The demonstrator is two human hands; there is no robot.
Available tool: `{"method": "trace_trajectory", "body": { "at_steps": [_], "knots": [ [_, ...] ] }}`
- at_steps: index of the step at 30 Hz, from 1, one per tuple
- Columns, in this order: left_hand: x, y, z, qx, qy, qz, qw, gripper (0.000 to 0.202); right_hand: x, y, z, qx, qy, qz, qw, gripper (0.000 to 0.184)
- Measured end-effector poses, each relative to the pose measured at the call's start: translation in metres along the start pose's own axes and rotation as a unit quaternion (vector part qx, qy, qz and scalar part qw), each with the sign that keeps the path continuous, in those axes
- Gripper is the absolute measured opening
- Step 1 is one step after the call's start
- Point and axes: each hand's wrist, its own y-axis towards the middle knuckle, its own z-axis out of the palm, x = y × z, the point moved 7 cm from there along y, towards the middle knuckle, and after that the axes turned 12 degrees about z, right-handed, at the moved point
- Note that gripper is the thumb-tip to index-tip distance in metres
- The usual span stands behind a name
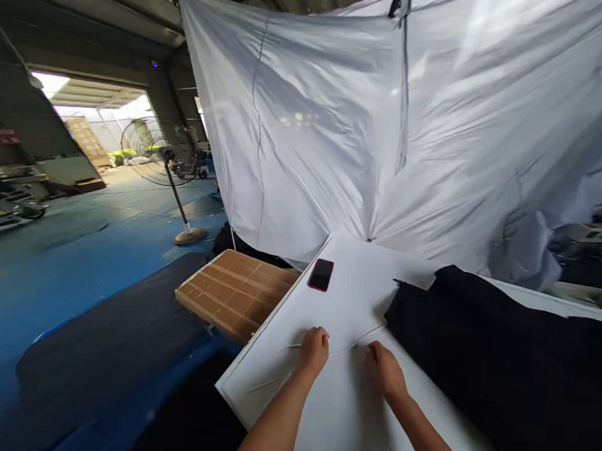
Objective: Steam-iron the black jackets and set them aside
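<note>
Head view, looking down over the person's forearms: from where I stand, the work sits somewhere in the middle. A thin pale cord [370, 333] lies on the white surface [345, 420], running from beside the left hand [315, 348] up toward the near edge of a dark cloth [495, 347]; whether it joins the cloth, I can't tell. The left hand is curled into a fist, and what it may be gripping is hidden. The right hand [386, 367] has its fingers drawn in narrow, just below the cord, and I can't make out anything pinched there. So cord and cloth are both laid out, yet I'd judge little is finished: the cord runs loose and bent, and neither hand is on the cloth.

Around them, a phone [321, 275] lies beyond the left hand, and a slim dark object [409, 284] pokes from the cloth's far edge. The cloth's bulk crowds the right side; the phone looks clear of the cord. A cardboard box [241, 293] sits against the left edge, white sheeting [309, 139] hangs behind, and a standing fan [167, 154] is well off to the left.
</note>
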Motion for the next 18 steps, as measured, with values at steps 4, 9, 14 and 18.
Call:
{"method": "trace_trajectory", "body": {
  "at_steps": [4,9,14,18],
  "knots": [
    [0.029,-0.001,0.010,0.048,-0.024,0.002,0.999,0.026,0.019,0.007,0.019,-0.031,-0.108,0.031,0.993,0.027],
    [0.039,0.044,0.001,0.024,-0.051,-0.015,0.998,0.024,0.031,0.039,0.022,0.038,-0.107,0.046,0.992,0.026],
    [0.057,0.095,-0.027,-0.112,-0.032,-0.020,0.993,0.024,0.046,0.086,0.024,0.048,-0.046,0.047,0.997,0.035],
    [0.086,0.101,-0.026,-0.143,-0.030,-0.060,0.987,0.021,0.079,0.138,0.026,0.033,-0.014,-0.018,0.999,0.050]
  ]
}}
